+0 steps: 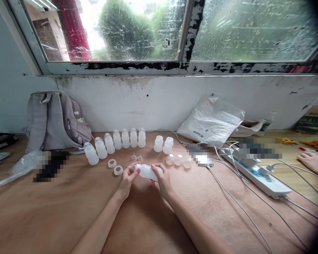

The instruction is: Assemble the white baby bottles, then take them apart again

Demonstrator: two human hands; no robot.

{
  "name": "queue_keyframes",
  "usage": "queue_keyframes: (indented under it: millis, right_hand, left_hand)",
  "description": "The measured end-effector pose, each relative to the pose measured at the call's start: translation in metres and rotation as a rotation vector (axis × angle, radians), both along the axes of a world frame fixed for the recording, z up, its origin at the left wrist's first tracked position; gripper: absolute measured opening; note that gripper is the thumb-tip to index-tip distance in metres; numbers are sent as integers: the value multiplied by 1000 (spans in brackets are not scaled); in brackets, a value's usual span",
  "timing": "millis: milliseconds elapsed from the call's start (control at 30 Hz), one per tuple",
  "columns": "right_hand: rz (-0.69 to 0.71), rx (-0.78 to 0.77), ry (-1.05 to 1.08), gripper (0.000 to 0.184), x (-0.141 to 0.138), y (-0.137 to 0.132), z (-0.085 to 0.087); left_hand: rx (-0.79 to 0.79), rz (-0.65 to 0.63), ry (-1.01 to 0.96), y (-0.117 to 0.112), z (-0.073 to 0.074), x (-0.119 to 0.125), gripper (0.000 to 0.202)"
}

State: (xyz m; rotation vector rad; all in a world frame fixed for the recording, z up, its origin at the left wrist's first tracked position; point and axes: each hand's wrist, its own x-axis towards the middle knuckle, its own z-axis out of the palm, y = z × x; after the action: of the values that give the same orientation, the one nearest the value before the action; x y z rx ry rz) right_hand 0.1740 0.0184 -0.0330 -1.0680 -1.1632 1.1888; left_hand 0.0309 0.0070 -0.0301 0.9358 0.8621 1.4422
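A white plastic bottle (147,171) lies sideways between my two hands above the brown tabletop (69,211). My right hand (161,179) is wrapped round the bottle's base end. My left hand (127,179) pinches the neck end, where a small clear piece sits at its fingertips. Two white rings (115,167) lie just left of my left hand. Two clear nipples (136,157) stand right behind the bottle. Several clear caps (178,161) rest to the right.
A curved row of several white bottles (116,141) stands behind, with two more (163,144) apart. A grey backpack (54,121) leans at the wall left; a plastic bag (212,121) lies right. A power strip (257,174) with cables runs right. Another person's hand (314,162) rests at the far right.
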Motion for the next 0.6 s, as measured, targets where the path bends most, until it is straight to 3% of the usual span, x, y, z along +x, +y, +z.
queue_keyframes:
  millis: [200,367,467,600]
  right_hand:
    - [-197,358,-405,23,-1,-5,0]
    - [-165,670,-594,17,0,-8,-4]
    - [-152,649,-649,16,3,-9,-4]
    - [-125,541,-699,15,6,-9,1]
  left_hand:
    - [-209,-52,-137,4,-4,-2,33]
    - [-261,-105,-196,5,-4,-7,31]
    - [-310,-79,-116,3,-2,-9,28]
    - [-230,-48,-42,1,-1,-4,27]
